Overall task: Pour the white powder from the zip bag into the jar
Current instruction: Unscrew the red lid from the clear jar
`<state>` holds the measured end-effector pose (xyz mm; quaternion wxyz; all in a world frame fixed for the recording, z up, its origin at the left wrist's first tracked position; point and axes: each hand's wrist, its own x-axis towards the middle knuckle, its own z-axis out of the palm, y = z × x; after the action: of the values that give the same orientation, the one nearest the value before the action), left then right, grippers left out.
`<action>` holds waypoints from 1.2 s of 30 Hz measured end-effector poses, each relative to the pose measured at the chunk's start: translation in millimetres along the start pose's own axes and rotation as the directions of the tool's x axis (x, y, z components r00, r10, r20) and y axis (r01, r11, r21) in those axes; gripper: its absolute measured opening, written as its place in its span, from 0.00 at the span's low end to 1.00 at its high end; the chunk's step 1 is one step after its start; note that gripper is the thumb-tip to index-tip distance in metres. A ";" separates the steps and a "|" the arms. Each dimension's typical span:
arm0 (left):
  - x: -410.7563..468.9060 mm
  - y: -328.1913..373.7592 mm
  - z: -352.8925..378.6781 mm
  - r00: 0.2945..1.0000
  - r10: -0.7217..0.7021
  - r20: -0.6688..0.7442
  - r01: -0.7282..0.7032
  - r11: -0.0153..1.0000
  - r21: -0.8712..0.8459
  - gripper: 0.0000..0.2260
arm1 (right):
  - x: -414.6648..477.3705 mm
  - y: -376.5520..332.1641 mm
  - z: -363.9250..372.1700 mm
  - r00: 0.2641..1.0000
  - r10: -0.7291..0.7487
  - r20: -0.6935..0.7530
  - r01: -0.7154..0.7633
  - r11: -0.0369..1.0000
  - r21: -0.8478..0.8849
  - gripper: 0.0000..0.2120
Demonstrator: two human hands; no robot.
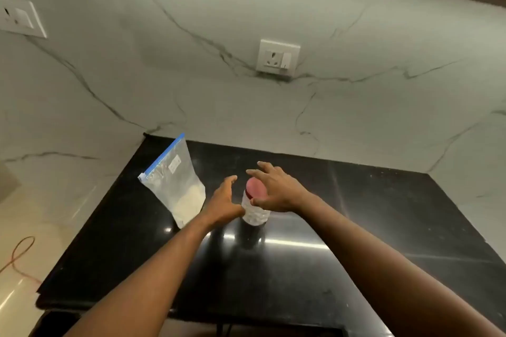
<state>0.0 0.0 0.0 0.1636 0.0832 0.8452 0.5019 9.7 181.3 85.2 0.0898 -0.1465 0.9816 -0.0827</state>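
- Head view, jar [256,213]: stands upright mid-counter [356,227], pink lid [257,188] on; we cannot tell its contents.
- Left hand [224,200]: fingers loosely spread at the jar's left side, likely to steady it.
- Right hand [276,191]: fingers splayed over the lid, grasping nothing, likely to unscrew it.
- Zip bag [175,180]: just left of the jar, white powder [189,202] settled low.

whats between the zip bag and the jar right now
The left hand, open, lies between the zip bag and the jar, over bare black counter; the head view shows it.
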 end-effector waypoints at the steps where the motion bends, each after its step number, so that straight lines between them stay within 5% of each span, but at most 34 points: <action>1: 3.4 -4.9 3.1 1.000 -0.002 0.025 0.002 1.000 -0.007 0.47 | 3.8 -0.6 4.6 0.999 0.008 0.033 -0.008 1.000 -0.006 0.40; 5: 16.9 -21.5 18.3 0.992 0.034 0.120 -0.017 0.990 -0.137 0.45 | 12.3 -6.2 17.9 0.997 0.068 0.030 -0.069 0.997 0.031 0.35; 15: 41.4 -42.4 29.4 0.984 0.162 0.071 -0.162 0.987 -0.007 0.41 | 32.4 -27.3 19.8 0.971 0.239 0.006 -0.238 0.971 -0.022 0.33; 22: 51.8 -51.3 26.1 0.982 0.187 0.038 -0.189 0.980 0.057 0.43 | 40.7 -26.7 5.8 0.986 0.118 0.115 -0.122 0.992 0.028 0.29; 36: 47.6 -44.3 27.3 0.980 0.197 -0.022 -0.194 0.975 0.107 0.38 | 45.4 3.9 -10.1 0.936 -0.182 0.300 0.217 0.973 -0.085 0.43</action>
<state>-33.5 15.6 -60.1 0.0951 0.1664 0.8606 0.4719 -36.1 172.6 87.3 0.2153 -0.2609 0.9410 -0.0115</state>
